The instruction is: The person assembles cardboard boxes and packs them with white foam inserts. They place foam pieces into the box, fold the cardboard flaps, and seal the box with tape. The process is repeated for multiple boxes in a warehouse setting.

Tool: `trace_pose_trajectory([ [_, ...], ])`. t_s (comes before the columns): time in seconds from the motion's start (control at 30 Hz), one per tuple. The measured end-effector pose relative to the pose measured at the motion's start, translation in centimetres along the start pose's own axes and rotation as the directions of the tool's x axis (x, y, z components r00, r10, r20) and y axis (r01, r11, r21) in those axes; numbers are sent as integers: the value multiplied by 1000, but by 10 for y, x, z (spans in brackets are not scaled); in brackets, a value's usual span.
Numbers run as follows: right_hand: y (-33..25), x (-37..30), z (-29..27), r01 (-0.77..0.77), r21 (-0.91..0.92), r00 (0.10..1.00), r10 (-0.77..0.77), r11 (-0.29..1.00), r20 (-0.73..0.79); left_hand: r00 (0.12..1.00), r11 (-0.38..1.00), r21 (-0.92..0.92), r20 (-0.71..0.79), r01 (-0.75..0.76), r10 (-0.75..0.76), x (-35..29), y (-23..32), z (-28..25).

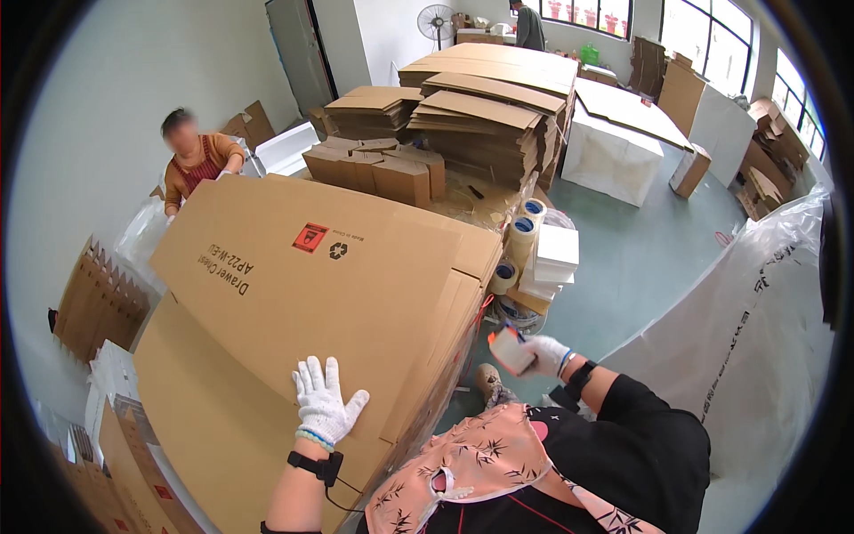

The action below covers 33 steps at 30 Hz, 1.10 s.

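Observation:
My left hand (328,407), in a white knit glove, lies flat with fingers spread on a large flattened cardboard carton (356,294). This carton bears dark print and a red label, and it lies over another brown sheet (205,383). Off the carton's right edge, my right hand (544,354), also gloved, is closed around a tape dispenser (511,349) with orange and blue parts and a pale roll. At the carton's far left end stands a co-worker (197,160) in an apron, with gloved hands at its edge.
Tape rolls (523,233) and white boxes (556,254) stand along the right edge of the work surface. Stacked flat cartons (480,125) rise beyond. Clear plastic sheeting (756,329) hangs at my right. Another person (530,27) is at the back.

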State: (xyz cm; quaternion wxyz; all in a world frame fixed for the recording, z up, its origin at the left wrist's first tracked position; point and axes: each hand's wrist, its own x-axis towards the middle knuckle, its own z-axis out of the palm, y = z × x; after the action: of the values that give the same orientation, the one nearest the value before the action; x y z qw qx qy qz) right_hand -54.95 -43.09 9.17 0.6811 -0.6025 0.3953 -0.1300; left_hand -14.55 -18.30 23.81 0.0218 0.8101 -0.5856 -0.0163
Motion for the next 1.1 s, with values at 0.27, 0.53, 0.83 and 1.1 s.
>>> trace_pose_trajectory([
  [0.27,-76,193,-112,98,452,923,89,886,-375,920,961,-124,-282,246,-272,-24,93,-5],
  [0.53,-116,379,-208,-223,-318,784,-25,922,-620,455,561,-353,-341,749,-822,-41,129,4],
  [0.83,-129,469,-233,-431,-413,742,55,802,-668,50,119,-359,-197,926,-979,-26,122,35],
  [1.1,-111,502,-218,-425,-389,767,97,817,-634,-93,-52,-326,-112,944,-989,-23,101,34],
])
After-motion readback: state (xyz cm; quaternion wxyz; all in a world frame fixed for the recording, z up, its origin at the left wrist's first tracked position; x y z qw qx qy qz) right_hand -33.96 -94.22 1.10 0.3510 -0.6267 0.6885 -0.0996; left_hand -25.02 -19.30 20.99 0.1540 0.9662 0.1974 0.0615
